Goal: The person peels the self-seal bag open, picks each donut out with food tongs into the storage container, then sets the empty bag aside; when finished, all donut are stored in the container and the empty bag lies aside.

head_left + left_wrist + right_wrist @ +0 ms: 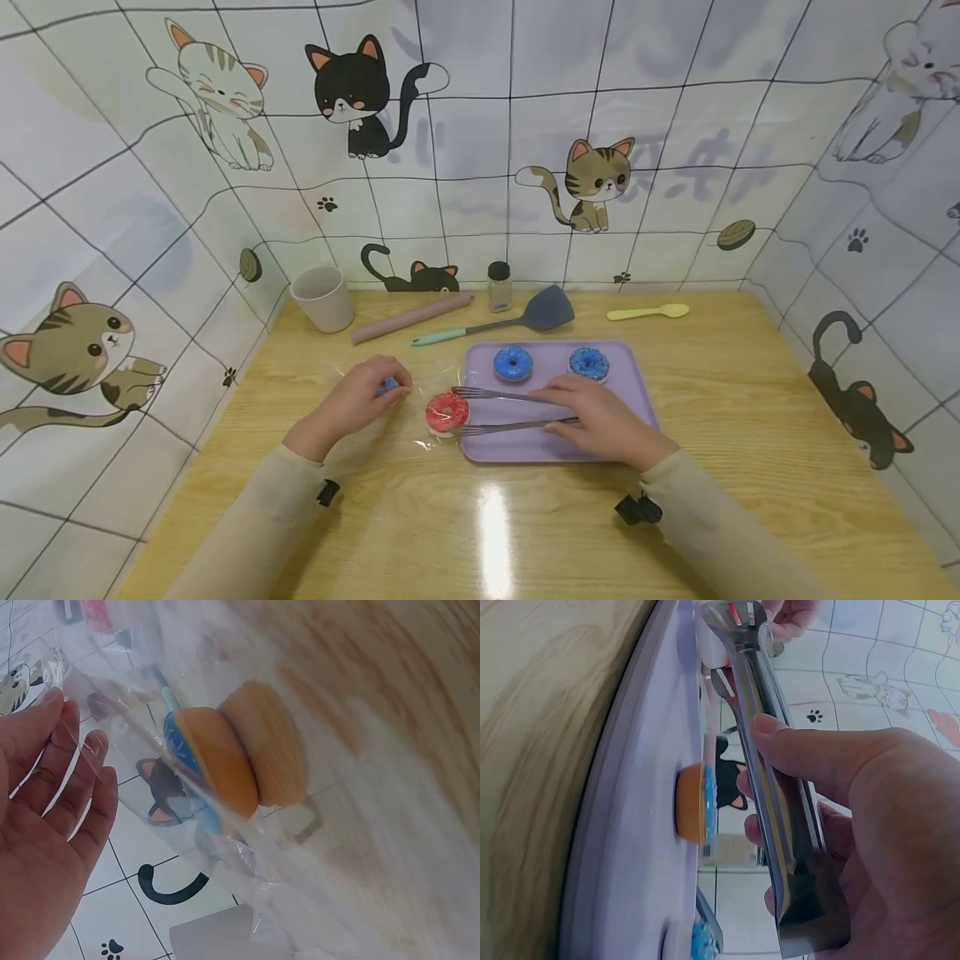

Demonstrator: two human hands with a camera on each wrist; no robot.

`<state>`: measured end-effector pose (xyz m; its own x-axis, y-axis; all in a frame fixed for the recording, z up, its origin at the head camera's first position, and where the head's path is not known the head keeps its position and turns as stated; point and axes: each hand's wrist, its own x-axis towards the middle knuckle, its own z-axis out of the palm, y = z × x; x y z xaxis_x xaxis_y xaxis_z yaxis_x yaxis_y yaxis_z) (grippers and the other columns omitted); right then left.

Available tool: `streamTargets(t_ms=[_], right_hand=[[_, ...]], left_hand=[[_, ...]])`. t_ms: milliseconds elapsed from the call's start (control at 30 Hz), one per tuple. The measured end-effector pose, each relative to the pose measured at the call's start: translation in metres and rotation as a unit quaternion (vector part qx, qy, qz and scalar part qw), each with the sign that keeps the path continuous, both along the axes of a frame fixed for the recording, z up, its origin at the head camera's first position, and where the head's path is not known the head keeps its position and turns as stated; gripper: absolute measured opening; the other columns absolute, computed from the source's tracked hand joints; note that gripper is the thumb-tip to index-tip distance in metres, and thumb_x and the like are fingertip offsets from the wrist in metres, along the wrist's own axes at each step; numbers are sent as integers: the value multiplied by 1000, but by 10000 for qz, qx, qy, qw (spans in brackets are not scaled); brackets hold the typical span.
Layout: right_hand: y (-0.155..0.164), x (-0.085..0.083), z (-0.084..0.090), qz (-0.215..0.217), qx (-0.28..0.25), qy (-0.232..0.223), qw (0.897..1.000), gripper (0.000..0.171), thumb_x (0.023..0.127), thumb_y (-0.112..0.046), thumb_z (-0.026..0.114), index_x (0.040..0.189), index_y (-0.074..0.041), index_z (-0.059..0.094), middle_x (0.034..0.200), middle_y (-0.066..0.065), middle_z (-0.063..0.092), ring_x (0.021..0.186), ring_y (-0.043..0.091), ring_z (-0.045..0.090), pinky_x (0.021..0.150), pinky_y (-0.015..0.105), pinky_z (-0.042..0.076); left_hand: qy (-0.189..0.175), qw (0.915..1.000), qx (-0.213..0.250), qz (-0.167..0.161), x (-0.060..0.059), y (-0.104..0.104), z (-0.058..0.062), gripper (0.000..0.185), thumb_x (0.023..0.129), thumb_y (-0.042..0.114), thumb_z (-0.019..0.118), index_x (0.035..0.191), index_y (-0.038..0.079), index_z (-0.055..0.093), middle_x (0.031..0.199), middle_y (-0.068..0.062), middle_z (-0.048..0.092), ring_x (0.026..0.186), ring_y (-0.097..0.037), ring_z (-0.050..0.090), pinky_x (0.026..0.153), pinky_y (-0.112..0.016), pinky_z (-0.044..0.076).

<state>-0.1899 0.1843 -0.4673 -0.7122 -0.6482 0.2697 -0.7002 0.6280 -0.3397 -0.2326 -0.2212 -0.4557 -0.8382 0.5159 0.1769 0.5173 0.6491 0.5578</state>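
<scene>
My left hand (358, 402) pinches the edge of a clear plastic bag (352, 847) with thumb and fingertips, left of the lilac tray. Through the film in the left wrist view a blue-iced toy donut (217, 761) shows on the wood; my hand mostly covers it in the head view. My right hand (603, 421) grips metal tongs (510, 427) over the tray (525, 451). The tong tips lie on either side of a red-iced donut (435, 410), which overlaps the bag beside the tray's left edge. Two blue donuts, one plain (501, 364) and one sprinkled (588, 360), sit on the tray.
Behind the tray lie a spatula (547, 309), a brown rolling stick (412, 317) and a yellow spoon (648, 312). A black-capped jar (499, 292) and a beige cup (324, 302) stand near the cat-print wall covering (480, 150).
</scene>
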Motion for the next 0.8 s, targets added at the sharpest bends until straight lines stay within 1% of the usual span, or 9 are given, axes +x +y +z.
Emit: streamTargets(t_ms=[100,233,367,433,533,667,733,800], right_hand=[[11,4,-3,-90,-69,81,9999,49,93,-29,78,139,-21,66,127,1,68,119,22,63,101,47,53],[28,11,-7,-257,-262,129,9992,49,92,-29,80,139,-24,66,133,4,67,124,26,63,104,50,51],[48,18,-11,-498,-345,174,9980,52,91,-28,81,140,-27,65,136,2,66,126,25,62,104,50,51],[58,21,-11,-595,-348,195,9974,52,90,-27,82,140,-27,65,135,0,65,125,23,62,104,48,52],[72,23,-9,-644,-311,362,9968,53,88,-24,83,139,-25,66,130,-4,66,120,20,63,99,46,53],[92,26,-5,-715,-268,608,9952,56,84,-17,86,136,-23,68,124,-4,67,113,19,65,92,44,54],[102,28,-4,-783,-235,682,9943,57,82,-15,88,135,-23,69,123,-4,67,112,19,65,92,41,54],[111,29,-4,-819,-234,673,9941,58,80,-14,88,134,-23,69,123,-3,68,112,19,65,93,35,53]], left_hand=[[34,10000,-14,-5,1,-2,-2,5,99,17,70,95,15,71,98,5,67,95,-28,62,85,-45,54],[32,10000,-3,4,2,-3,-1,5,99,17,70,95,15,71,98,4,68,95,-28,62,84,-46,53],[15,10000,10,6,3,-3,2,5,100,16,69,96,15,71,99,5,68,95,-26,62,84,-45,54],[25,10000,26,-17,3,-3,2,5,100,17,69,96,15,72,100,5,68,95,-24,61,85,-47,55],[-2,10000,70,-45,3,-2,3,4,99,18,70,97,15,72,100,5,68,95,-24,61,85,-48,56],[-29,9999,82,-69,2,-1,2,6,100,19,70,96,15,72,101,5,68,95,-22,61,85,-46,56],[-17,10000,45,-54,1,-1,1,4,100,18,70,96,16,72,101,5,68,94,-20,60,85,-43,56],[-2,10000,22,-31,0,-1,0,4,100,17,70,96,17,72,101,6,68,95,-18,60,84,-42,56]])
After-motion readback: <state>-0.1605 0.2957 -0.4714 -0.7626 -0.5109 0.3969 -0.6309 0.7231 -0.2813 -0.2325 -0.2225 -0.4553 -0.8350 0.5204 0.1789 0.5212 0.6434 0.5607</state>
